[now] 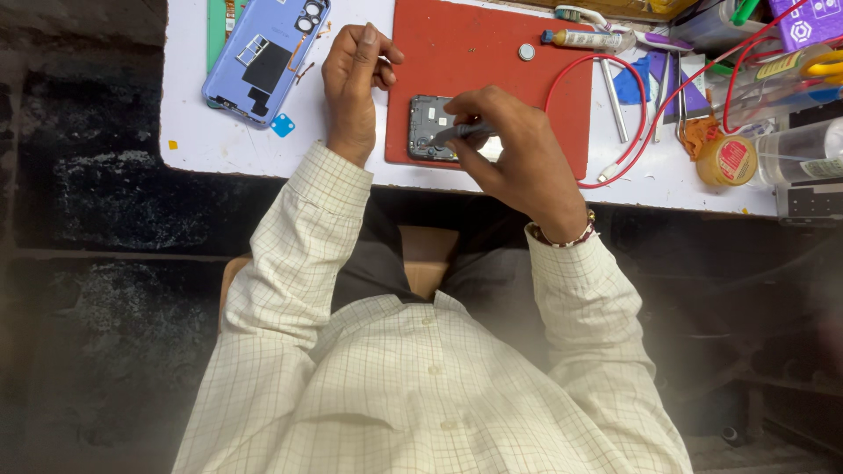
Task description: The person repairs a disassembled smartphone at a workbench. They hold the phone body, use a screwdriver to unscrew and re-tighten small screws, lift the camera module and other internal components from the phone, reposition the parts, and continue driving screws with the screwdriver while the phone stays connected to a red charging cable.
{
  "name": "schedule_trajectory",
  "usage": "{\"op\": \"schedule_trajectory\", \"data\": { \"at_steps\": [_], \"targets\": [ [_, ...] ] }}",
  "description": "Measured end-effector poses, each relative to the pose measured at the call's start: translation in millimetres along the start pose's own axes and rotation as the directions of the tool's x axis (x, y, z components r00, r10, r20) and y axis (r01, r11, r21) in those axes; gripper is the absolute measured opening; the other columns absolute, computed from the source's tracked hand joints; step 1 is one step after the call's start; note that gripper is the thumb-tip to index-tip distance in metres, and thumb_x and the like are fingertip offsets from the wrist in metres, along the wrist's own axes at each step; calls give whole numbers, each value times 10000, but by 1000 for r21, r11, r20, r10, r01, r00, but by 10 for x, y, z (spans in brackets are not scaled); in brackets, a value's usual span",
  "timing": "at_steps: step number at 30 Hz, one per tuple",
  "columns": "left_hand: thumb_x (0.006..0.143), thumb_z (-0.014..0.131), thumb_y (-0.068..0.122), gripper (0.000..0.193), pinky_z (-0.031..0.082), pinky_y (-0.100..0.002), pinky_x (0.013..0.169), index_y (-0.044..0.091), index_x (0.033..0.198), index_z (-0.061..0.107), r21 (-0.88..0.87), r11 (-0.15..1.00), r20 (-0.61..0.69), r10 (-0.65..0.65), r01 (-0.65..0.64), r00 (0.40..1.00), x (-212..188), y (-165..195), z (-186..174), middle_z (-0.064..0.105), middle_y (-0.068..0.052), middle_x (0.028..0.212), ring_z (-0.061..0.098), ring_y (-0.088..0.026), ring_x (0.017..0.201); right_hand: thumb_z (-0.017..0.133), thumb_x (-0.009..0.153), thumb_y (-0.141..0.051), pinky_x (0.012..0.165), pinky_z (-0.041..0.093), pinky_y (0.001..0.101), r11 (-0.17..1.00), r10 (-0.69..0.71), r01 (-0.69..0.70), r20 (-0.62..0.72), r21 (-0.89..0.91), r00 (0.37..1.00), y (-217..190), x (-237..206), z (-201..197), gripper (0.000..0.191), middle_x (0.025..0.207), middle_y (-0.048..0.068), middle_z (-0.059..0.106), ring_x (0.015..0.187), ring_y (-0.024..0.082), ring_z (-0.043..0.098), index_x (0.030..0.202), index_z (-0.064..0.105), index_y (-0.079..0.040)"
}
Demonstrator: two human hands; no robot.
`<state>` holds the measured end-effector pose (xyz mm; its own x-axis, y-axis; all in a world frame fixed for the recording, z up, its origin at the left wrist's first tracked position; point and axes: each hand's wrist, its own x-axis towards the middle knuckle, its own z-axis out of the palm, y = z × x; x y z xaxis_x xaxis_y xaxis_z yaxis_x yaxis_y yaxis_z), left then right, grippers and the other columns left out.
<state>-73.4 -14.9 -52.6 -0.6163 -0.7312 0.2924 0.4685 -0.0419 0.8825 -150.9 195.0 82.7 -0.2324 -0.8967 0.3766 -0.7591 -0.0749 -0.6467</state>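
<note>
Red mat (474,53) bears opened phone (428,123); right hand (518,158) fingers pinch tool (461,133), left hand (351,79) curled beside.

A red mat (474,53), a lilac phone cover (263,53), a red cable (632,96) and a cream checked shirt (421,386) are seen.

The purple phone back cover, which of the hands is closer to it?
Left. The left hand rests just beside the purple phone back cover; the right hand is farther off, holding a tool over the opened phone.
</note>
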Motion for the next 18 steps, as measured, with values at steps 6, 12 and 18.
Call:
{"op": "schedule_trajectory", "data": {
  "at_steps": [6,12,18],
  "targets": [
    [1091,526,457,363,472,-202,665,130,955,605,8,1000,-6,-1,1,1000,0,-5,13,690,-12,874,577,-56,717,775,923,42,848,657,314,1000,-9,9,60,-6,998,-69,117,31,341,1121,135,682,1008,249,747,1215,604,5],
    [1091,521,462,368,477,-204,660,132,954,604,1,1000,-3,5,-5,1000,3,-18,13,692,-16,868,579,-58,714,764,904,48,853,657,314,1000,-4,6,83,-25,997,-38,131,54,348,1118,141,680,1016,259,742,1211,605,9],
    [1091,519,460,365,482,-206,655,130,956,599,0,1000,-4,12,-12,1000,10,-26,23,694,-18,864,583,-60,709,766,929,2,759,619,333,996,-18,29,128,-87,992,-93,196,46,299,1109,141,679,918,247,733,1188,617,-13]
  ]
}}
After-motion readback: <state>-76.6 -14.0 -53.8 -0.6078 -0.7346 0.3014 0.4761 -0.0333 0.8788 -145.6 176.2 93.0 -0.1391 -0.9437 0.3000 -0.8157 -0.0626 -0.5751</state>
